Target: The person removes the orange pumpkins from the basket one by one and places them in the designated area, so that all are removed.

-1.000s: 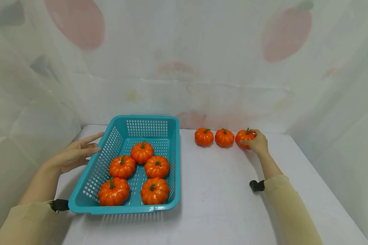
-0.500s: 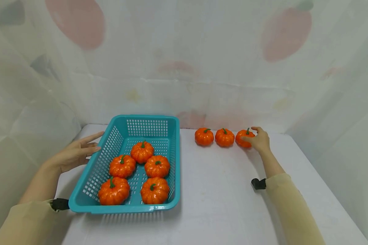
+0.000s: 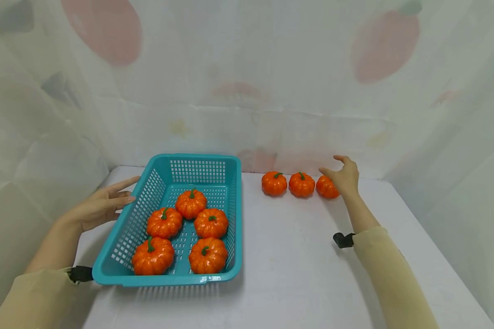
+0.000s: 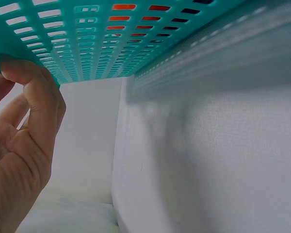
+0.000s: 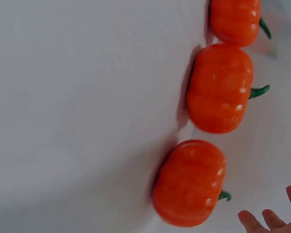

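Observation:
My left hand (image 3: 100, 208) is at the left rim of a teal plastic basket (image 3: 238, 219), its index finger and thumb touching the rim from outside. In the left wrist view, bent fingers (image 4: 39, 97) meet the perforated wall. Several small orange pumpkins with green stems, one of them a pumpkin (image 3: 207, 256) at the front right, lie inside. My right hand (image 3: 346, 178) hovers just over the rightmost loose pumpkin (image 3: 326, 188), thumb and fingers spread apart with nothing between them; it partly hides that pumpkin in the head view.
Two more pumpkins, a middle pumpkin (image 3: 301, 185) and a left pumpkin (image 3: 274, 183), stand in a row along the back of the white table (image 3: 288, 274). A pale printed curtain (image 3: 247, 68) rises behind it and on both sides.
My right hand has let go of the rightmost pumpkin and risen above it, fingers widening. The pumpkin stays in place. The left hand and basket have not moved.

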A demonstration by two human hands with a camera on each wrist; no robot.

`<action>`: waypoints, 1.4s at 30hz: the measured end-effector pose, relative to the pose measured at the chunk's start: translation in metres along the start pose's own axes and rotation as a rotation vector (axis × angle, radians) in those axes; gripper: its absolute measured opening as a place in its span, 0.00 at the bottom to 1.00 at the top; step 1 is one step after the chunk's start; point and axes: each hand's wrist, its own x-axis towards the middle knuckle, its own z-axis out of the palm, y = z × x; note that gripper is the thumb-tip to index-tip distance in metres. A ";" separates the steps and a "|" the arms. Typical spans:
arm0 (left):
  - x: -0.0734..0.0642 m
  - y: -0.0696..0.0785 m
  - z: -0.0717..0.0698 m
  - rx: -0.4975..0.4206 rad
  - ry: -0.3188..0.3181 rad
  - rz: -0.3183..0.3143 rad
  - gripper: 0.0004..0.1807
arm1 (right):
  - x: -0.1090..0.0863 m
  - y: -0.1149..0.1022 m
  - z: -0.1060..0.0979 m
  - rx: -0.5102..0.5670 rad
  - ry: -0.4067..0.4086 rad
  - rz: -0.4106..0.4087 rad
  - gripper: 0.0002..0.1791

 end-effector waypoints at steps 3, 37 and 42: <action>0.000 0.000 0.000 -0.004 -0.004 0.003 0.40 | -0.001 -0.011 0.004 0.026 -0.015 -0.019 0.39; 0.000 0.000 0.000 -0.019 -0.008 -0.001 0.39 | -0.071 -0.142 0.106 0.264 -0.459 -0.345 0.38; 0.000 0.001 0.001 -0.031 -0.013 0.010 0.39 | -0.080 -0.152 0.123 0.247 -0.524 -0.384 0.38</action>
